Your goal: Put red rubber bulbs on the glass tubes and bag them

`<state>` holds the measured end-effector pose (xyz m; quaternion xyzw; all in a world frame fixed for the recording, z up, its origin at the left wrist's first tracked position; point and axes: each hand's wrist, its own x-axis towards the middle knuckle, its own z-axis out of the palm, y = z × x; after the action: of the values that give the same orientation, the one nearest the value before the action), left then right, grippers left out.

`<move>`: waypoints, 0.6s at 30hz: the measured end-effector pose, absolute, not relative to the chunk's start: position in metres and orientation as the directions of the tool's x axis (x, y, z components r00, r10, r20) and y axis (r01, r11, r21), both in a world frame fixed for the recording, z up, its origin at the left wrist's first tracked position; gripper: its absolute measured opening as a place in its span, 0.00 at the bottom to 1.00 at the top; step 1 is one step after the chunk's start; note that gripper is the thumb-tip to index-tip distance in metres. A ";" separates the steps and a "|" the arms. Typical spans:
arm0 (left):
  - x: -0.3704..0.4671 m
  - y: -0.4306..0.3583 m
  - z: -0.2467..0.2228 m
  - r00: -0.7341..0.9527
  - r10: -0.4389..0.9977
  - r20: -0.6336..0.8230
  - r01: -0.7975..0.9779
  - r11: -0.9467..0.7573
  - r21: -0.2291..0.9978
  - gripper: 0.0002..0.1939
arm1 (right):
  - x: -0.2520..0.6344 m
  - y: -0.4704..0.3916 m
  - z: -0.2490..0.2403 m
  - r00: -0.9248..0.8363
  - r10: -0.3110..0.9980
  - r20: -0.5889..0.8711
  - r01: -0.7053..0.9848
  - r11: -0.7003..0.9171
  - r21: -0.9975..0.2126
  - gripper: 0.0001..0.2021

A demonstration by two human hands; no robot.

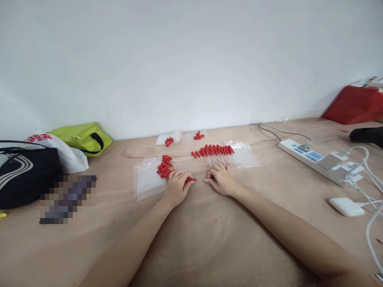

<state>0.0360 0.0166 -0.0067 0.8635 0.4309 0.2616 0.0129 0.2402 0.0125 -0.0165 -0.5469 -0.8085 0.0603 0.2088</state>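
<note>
My left hand (176,189) is closed on a small red rubbery cap (190,179). Facing it, my right hand (223,181) pinches a thin pale stick (200,180), whose left end meets or nearly meets the cap; I cannot tell whether it is inside. Just beyond my left hand lies a heap of loose red caps (164,167) on clear zip bags (145,184). Bare pale sticks (186,165) lie side by side beyond the gap between my hands. Above my right hand, a row of sticks with red caps (216,150) reaches another clear bag (247,156).
Farther back are two small bunches of red caps (169,142) on clear bags. A white power strip (311,159) with cables and a white charger (346,206) sit right. Left are a black bag (32,175), a lime-green bag (80,137) and a blurred-out dark object (68,199).
</note>
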 end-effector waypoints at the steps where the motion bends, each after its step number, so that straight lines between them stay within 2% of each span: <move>1: 0.036 0.017 -0.007 0.493 0.747 0.447 0.732 -0.634 0.251 0.03 | 0.240 0.012 -0.017 -0.316 0.902 0.295 0.860 0.404 -0.313 0.10; 6: 0.034 0.017 -0.008 0.503 0.724 0.472 0.708 -0.659 0.256 0.06 | 0.238 0.008 -0.020 -0.305 0.866 0.397 0.836 0.443 -0.324 0.09; 11: 0.034 0.017 -0.009 0.530 0.698 0.482 0.677 -0.690 0.255 0.06 | 0.237 0.008 -0.021 -0.315 0.852 0.419 0.809 0.472 -0.351 0.09; 14: 0.034 0.018 -0.010 0.525 0.695 0.491 0.658 -0.698 0.284 0.06 | 0.238 0.007 -0.021 -0.369 0.824 0.429 0.752 0.536 -0.383 0.08; 18: 0.032 0.020 -0.010 0.544 0.685 0.484 0.605 -0.720 0.340 0.07 | 0.239 0.005 -0.019 -0.447 0.760 0.471 0.683 0.630 -0.368 0.07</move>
<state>0.0323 0.0196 -0.0103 0.8762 0.3681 0.3040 0.0663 0.2392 0.0052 -0.0189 -0.4253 -0.8484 0.0620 0.3089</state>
